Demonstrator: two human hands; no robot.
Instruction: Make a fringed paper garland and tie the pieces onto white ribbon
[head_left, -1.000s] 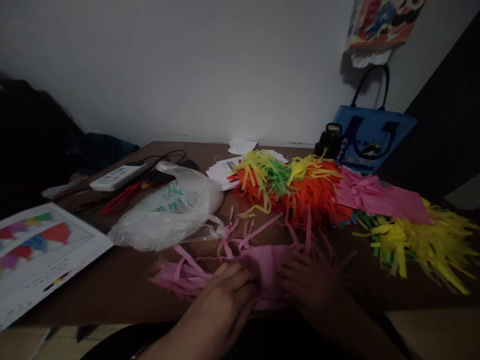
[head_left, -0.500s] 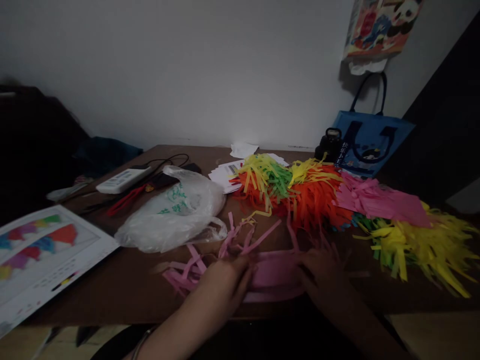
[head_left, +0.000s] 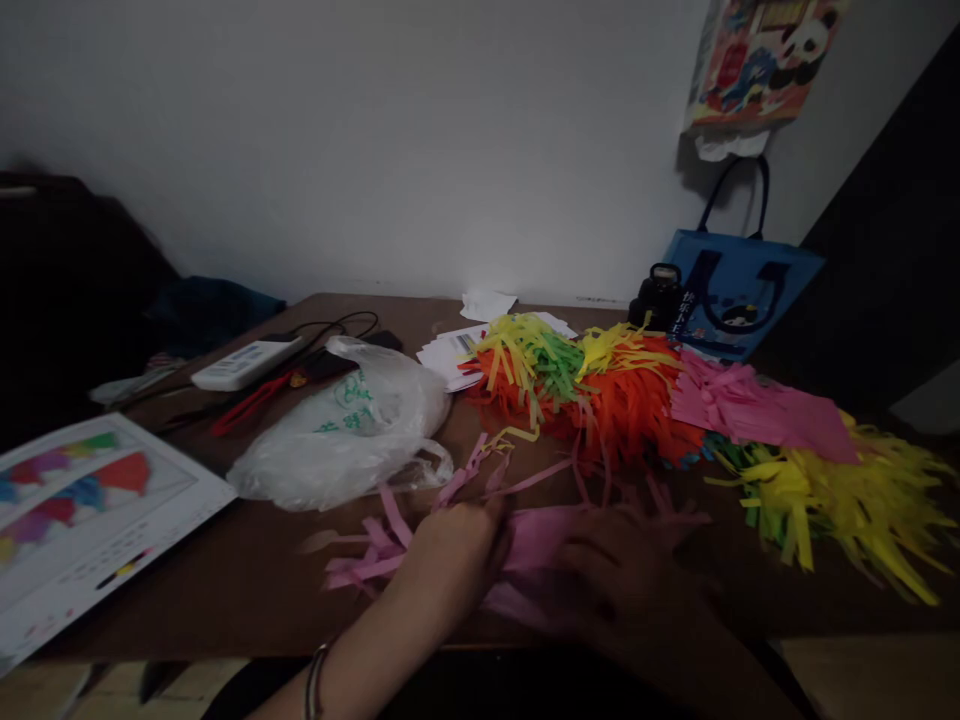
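Pink tissue paper with cut fringes lies at the table's front edge between my hands. My left hand has its fingers closed on the left part of the paper, fringe strips spreading out beyond it. Over the paper's right part is my right hand, dark and blurred, so its grip cannot be made out. Behind them lie orange, green and yellow fringed bundles. Folded pink fringed paper rests on a yellow fringed bundle at the right.
A white plastic bag lies left of centre, near a power strip and cables. A printed sheet covers the left corner. White papers, a dark bottle and a blue bag stand or lie at the back.
My right hand has moved left over the pink paper, whose middle now looks more folded and less spread. The view has tilted slightly upward. My left hand stays on the paper.
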